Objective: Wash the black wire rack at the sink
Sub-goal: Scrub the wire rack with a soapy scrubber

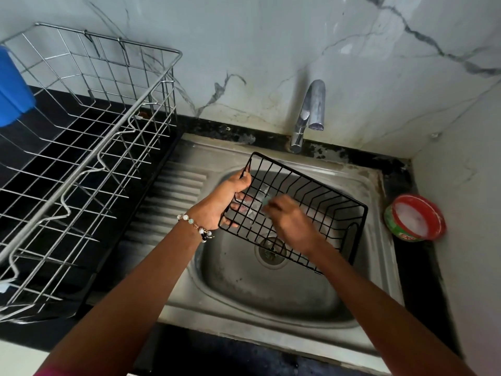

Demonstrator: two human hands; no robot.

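Note:
The black wire rack [320,198] is held tilted over the steel sink [271,291]. My left hand [225,199], with a bead bracelet on the wrist, grips the rack's left edge, thumb over the top wire and fingers showing through the grid. My right hand [287,221] is inside the rack, blurred, holding a small pale green scrubber [267,200] against the wires. The tap [311,109] stands behind the sink; no water is visible from its spout.
A large steel wire dish rack [89,147] stands on the black counter to the left, with a blue plastic container [12,88] at its far left. A red and green tub of white dish soap [416,217] sits at the sink's right. Marble walls close in behind and right.

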